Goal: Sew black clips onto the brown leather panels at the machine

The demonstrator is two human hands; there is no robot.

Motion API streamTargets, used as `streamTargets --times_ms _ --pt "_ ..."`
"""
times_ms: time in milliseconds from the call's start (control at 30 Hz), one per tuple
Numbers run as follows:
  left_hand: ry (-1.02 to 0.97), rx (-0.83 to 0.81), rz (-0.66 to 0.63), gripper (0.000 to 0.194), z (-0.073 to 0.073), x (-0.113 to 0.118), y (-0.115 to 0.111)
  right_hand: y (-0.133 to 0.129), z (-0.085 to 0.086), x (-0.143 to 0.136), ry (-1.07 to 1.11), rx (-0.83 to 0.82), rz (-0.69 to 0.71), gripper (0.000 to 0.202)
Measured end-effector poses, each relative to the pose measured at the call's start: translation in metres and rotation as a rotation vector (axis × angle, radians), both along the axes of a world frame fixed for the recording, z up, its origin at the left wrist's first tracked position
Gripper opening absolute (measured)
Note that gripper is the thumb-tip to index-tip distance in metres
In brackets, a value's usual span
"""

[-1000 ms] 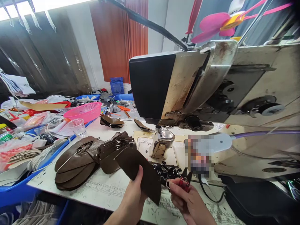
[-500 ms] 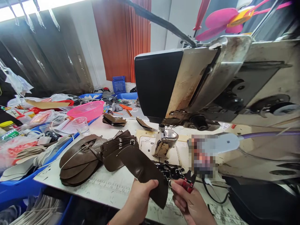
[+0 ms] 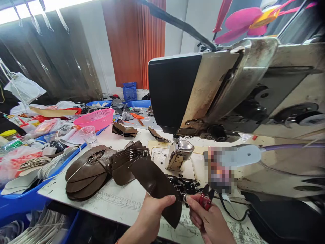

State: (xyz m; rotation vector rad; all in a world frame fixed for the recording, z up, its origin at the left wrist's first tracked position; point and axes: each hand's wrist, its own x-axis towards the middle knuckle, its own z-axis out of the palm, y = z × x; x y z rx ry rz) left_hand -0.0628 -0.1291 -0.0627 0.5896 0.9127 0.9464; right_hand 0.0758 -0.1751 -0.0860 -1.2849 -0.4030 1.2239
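My left hand (image 3: 152,217) grips a dark brown leather piece (image 3: 156,181), thumb on top and fingers hidden beneath. The piece slants over the front of the table, its far end by a stack of similar leather pieces (image 3: 124,166). Just right of its near end, my right hand (image 3: 207,215) is closed around red-handled snips (image 3: 205,200), blades pointing up and away. Between that hand's thumb and forefinger is a small metal buckle (image 3: 185,198). Behind the fingers lie several black straps with metal buckles (image 3: 184,185).
A sewing machine (image 3: 175,91) overhangs the table, its metal post (image 3: 179,156) just beyond the straps. Rounded brown leather pieces (image 3: 86,173) are stacked left. A blue tray (image 3: 61,166) of materials and a pink basket (image 3: 95,118) stand farther left. A black pad (image 3: 281,217) lies right.
The view has shifted slightly. My left thumb sits a little farther right on the leather piece, and both hands keep their holds.
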Motion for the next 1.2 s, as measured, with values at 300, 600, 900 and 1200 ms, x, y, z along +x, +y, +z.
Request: streamTargets --times_ms 300,600,900,1200 --pt "-0.017 0.038 -0.045 0.042 0.006 0.007 -0.005 0.0 0.0 0.0 -0.03 -0.041 0.028 0.045" --pt "0.066 0.012 -0.015 0.036 0.007 0.006 -0.002 -0.001 0.01 0.004 -0.054 -0.099 0.144 0.047" --pt "0.05 -0.004 -0.03 0.037 0.0 0.004 -0.002 0.0 0.004 0.011 -0.062 -0.087 0.124 0.044" --pt "0.064 -0.024 -0.054 0.045 0.003 0.0 0.001 -0.002 -0.001 0.011 -0.094 -0.051 0.081 0.043"
